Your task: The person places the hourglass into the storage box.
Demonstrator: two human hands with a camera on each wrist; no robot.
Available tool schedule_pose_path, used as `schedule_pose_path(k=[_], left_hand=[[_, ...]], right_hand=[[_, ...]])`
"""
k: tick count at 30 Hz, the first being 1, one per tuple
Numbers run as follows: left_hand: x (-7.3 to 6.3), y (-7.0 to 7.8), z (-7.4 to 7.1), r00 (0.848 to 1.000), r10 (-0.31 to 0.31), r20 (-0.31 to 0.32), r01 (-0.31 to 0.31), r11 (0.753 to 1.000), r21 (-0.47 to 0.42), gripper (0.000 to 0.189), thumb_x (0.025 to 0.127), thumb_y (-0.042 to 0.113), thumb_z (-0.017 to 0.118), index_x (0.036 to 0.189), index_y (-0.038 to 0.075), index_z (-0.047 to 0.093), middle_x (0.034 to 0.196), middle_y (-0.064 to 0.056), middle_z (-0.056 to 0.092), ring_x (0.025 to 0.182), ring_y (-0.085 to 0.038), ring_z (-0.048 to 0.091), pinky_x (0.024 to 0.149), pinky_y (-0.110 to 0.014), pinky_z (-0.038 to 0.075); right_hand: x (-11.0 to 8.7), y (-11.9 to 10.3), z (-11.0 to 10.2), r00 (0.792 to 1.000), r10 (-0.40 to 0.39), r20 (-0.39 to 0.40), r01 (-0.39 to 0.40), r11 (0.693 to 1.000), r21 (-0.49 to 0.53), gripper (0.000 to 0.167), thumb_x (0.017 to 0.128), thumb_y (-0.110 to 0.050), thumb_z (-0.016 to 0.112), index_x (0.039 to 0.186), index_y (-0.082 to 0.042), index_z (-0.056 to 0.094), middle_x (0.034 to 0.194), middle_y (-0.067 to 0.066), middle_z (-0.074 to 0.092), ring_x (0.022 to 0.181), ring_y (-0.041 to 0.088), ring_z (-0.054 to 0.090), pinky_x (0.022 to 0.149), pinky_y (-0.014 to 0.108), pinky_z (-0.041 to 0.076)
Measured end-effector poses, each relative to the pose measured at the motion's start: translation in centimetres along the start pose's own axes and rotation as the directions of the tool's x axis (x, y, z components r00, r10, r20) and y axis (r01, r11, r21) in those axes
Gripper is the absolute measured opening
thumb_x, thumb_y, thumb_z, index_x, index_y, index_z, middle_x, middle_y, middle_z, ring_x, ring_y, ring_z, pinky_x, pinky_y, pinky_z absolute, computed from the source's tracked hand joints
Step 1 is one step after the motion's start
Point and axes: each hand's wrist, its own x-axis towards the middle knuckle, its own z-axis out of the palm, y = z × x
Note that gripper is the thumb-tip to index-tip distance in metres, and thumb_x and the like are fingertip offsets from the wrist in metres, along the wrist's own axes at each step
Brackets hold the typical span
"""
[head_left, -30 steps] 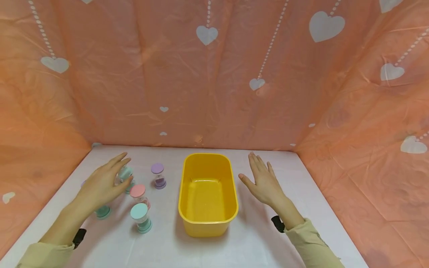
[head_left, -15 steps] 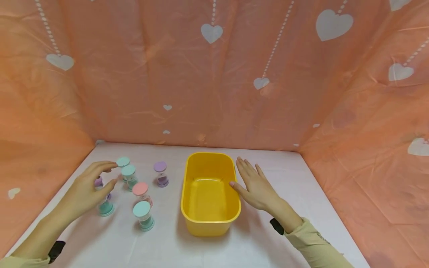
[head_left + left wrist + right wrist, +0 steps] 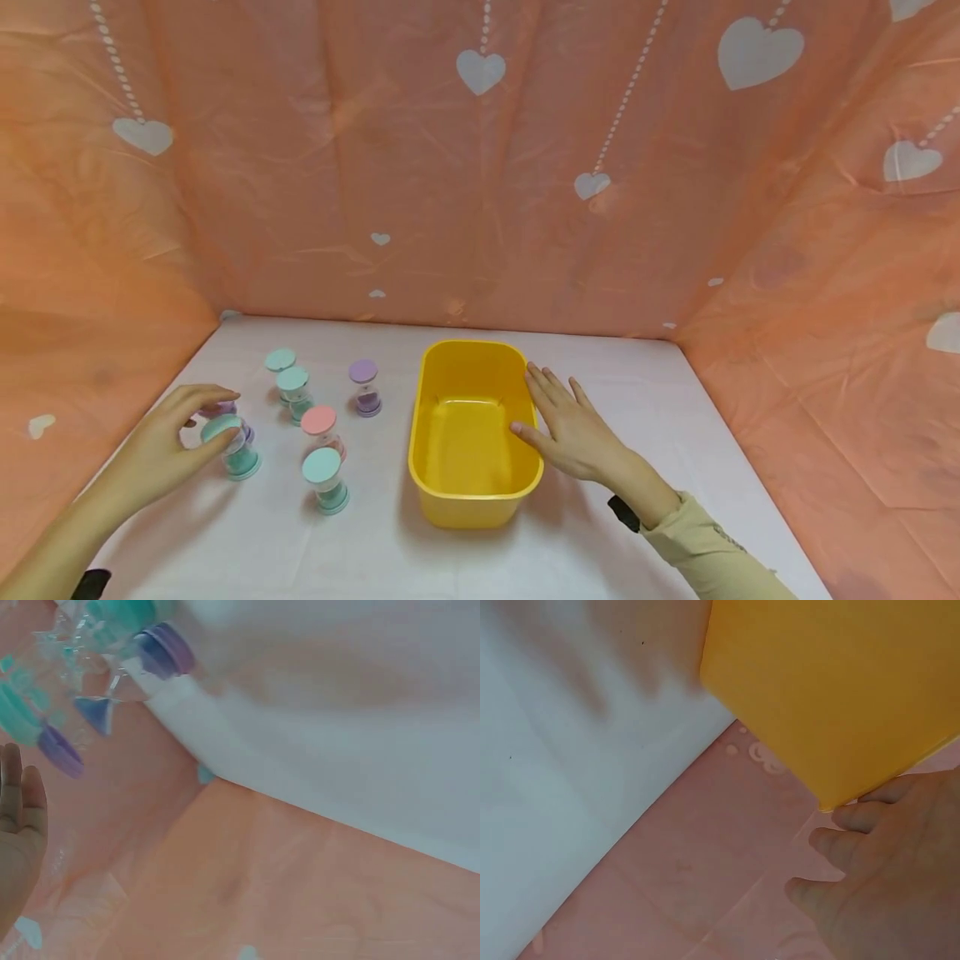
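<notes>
In the head view my left hand point(image 3: 168, 437) hovers at a mint hourglass point(image 3: 242, 458) and a purple hourglass point(image 3: 219, 408) just behind it. Its thumb and fingers are spread apart, the thumb overlapping the mint lid; contact cannot be told. The left wrist view shows the purple base point(image 3: 166, 651) and mint lid point(image 3: 16, 714) with the fingers a little apart from them. My right hand point(image 3: 573, 429) lies at the right rim of a yellow tub point(image 3: 476, 498), fingers straight, thumb across the rim. In the right wrist view the fingertips are at the tub's edge point(image 3: 795, 697).
Two mint hourglasses point(image 3: 298, 407) stand behind, close together. A pink hourglass point(image 3: 321, 421) and another mint hourglass point(image 3: 327, 483) stand left of the tub, with a purple hourglass point(image 3: 366, 390) farther back. Orange heart-patterned cloth point(image 3: 450, 208) walls the white table point(image 3: 375, 550).
My left hand has drawn back from the rear mint hourglasses and come down to the front-left mint one. The right hand has moved left onto the tub's rim.
</notes>
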Motion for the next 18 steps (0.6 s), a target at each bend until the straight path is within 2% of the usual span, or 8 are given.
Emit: schedule_pose_path(k=[4, 10, 13, 18], left_hand=[[-0.6, -0.6, 0.1, 1.0, 0.007, 0.0, -0.007, 1.0, -0.004, 0.055, 0.07, -0.004, 0.09, 0.12, 0.004, 0.069, 0.115, 0.015, 0.059, 0.103, 0.014, 0.049, 0.079, -0.01, 0.038], [-1.2, -1.0, 0.4, 1.0, 0.006, -0.003, -0.006, 1.0, -0.019, 0.053, 0.069, -0.004, 0.09, 0.117, 0.002, 0.07, 0.124, 0.021, 0.056, 0.11, 0.016, 0.046, 0.079, -0.008, 0.038], [-1.3, -1.0, 0.5, 1.0, 0.006, -0.007, -0.006, 1.0, -0.023, 0.054, 0.068, -0.005, 0.09, 0.118, 0.001, 0.069, 0.123, 0.022, 0.056, 0.107, 0.016, 0.047, 0.078, -0.008, 0.039], [-1.4, -1.3, 0.7, 0.999, -0.052, 0.008, 0.052, 0.998, -0.043, 0.052, 0.069, -0.005, 0.09, 0.117, 0.0, 0.07, 0.12, 0.027, 0.053, 0.095, 0.014, 0.049, 0.072, -0.006, 0.042]], right_hand=[[-0.1, 0.0, 0.1, 1.0, 0.004, 0.003, -0.004, 1.0, 0.005, 0.086, 0.106, -0.059, 0.047, 0.164, -0.002, 0.021, 0.173, 0.01, 0.015, 0.159, 0.032, 0.015, 0.126, 0.063, 0.007], [-0.1, 0.0, 0.1, 1.0, 0.001, -0.005, -0.001, 1.0, 0.009, 0.085, 0.106, -0.058, 0.048, 0.163, -0.001, 0.024, 0.173, 0.009, 0.015, 0.159, 0.034, 0.017, 0.125, 0.064, 0.008], [-0.1, 0.0, 0.1, 1.0, 0.006, 0.001, -0.006, 1.0, 0.012, 0.085, 0.105, -0.058, 0.048, 0.164, -0.002, 0.023, 0.173, 0.008, 0.014, 0.159, 0.033, 0.016, 0.126, 0.064, 0.008], [-0.1, -0.1, 0.1, 1.0, 0.006, 0.005, -0.006, 1.0, 0.015, 0.085, 0.105, -0.058, 0.048, 0.164, -0.002, 0.023, 0.173, 0.009, 0.014, 0.159, 0.033, 0.016, 0.125, 0.064, 0.008]])
